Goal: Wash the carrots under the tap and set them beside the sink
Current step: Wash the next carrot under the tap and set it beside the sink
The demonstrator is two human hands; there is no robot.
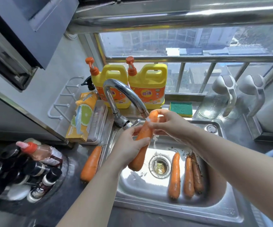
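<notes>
One carrot [144, 136] sits under the running tap [124, 92], my left hand [129, 145] with fingers curled round its middle, my right hand [170, 126] pinching its top. Three more carrots [189, 176] lie in the sink [181, 208]; a fifth carrot [91, 163] rests on the surface [70, 195] just beside it.

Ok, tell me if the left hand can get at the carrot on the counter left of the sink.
Probably yes: the counter carrot lies close, nothing between, but the left hand grips a second carrot and must free itself first.
</notes>
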